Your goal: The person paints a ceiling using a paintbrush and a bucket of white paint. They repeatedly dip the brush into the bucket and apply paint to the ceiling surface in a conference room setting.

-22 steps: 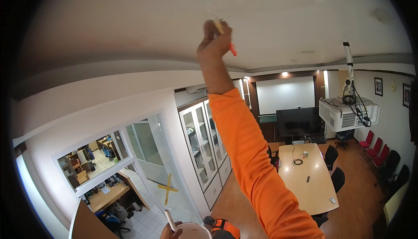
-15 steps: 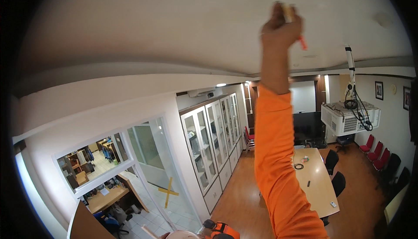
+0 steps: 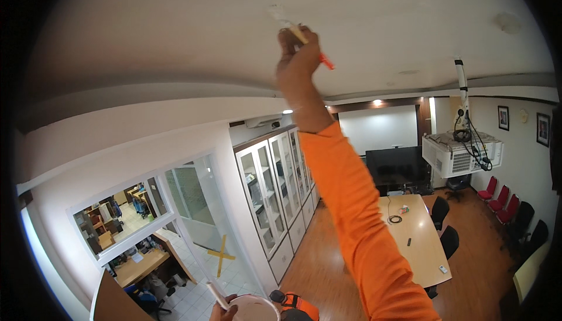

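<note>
My right hand is raised overhead, its fingers closed around a paintbrush with a red-tipped handle. The white bristles meet the pale ceiling. Down at the lower edge, my left hand grips the rim of a whitish paint bucket; most of that hand is cut off by the frame. A white stick sticks up beside its thumb, and I cannot tell whether the fingers hold it as well.
A projector hangs from the ceiling at right. Below are a long table, chairs and glass-door cabinets. A person in orange is beneath me, close to the bucket. A glass partition stands at left.
My right hand has swept left along the ceiling with the brush, whose bristles now show. The bucket and my left hand have come further into view at the bottom.
</note>
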Available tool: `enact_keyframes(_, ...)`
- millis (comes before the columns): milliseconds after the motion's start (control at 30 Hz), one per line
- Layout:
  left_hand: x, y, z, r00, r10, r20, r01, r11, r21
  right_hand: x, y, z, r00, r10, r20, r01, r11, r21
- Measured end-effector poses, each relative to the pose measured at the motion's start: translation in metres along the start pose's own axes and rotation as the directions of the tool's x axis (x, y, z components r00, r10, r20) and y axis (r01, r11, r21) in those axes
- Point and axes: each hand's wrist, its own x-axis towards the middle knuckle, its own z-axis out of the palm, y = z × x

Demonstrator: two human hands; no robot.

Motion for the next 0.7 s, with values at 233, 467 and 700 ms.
enact_keyframes(233,-0.072,-0.013,-0.017,0.976,-0.195,-0.094,0.177,0.970,-0.168,0.059,-0.159,0.018,0.933,-0.360,0.032,0.354,0.928,0.118)
enact_keyframes(467,-0.053,-0.012,-0.016,0.996,-0.085,-0.018,0.086,0.995,0.057,0.018,0.017,-0.027,0.993,-0.101,0.064,0.098,0.994,0.047)
enact_keyframes(700,-0.070,-0.005,-0.027,0.958,-0.241,-0.155,0.208,0.957,-0.202,0.072,-0.054,-0.031,0.949,-0.258,0.184,0.274,0.959,-0.067)
